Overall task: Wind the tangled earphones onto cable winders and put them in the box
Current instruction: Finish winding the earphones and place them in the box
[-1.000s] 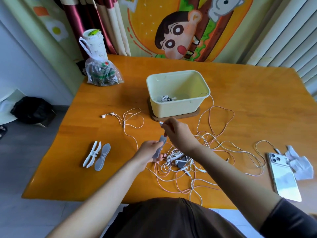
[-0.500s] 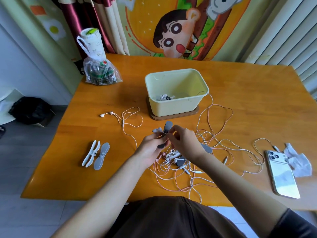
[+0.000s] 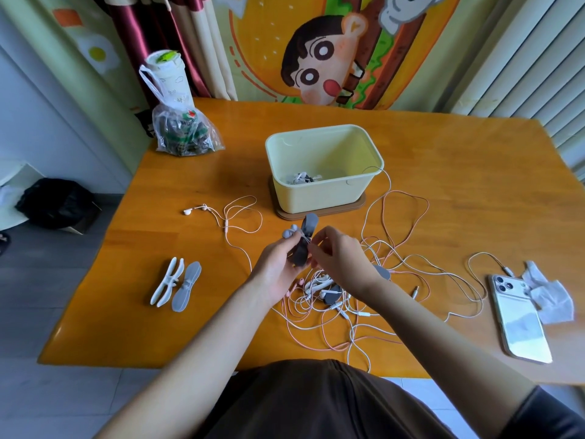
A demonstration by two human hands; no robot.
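— Where is the grey winder (image 3: pixel 301 248)?
— Held just above the tabletop (image 3: pixel 443 191), in front of the box (image 3: pixel 316 198). The left grip (image 3: pixel 278 267) clasps it, and the right grip (image 3: pixel 338 258) pinches a white cable (image 3: pixel 304 239) against it.
— How to wind well?
— I'd seat the cable in the notch, hold light tension, and draw slack clear of the tangle (image 3: pixel 326 285) beneath.

Taking the winder (image 3: pixel 304 245) between my left hand (image 3: pixel 278 270) and right hand (image 3: pixel 338 258) as centre of the table (image 3: pixel 459 185): the box (image 3: pixel 316 198) stands at twelve on its mat (image 3: pixel 357 204), a wound set (image 3: pixel 302 178) inside. A loose earphone (image 3: pixel 221 217) lies at ten, the bag (image 3: pixel 183 134) far off at eleven, two spare winders (image 3: pixel 175 285) at eight. The tangle (image 3: pixel 329 299) lies at five (partly under my right wrist). The phone (image 3: pixel 519 318) is at four, with the tissue (image 3: pixel 550 296) touching its far side.
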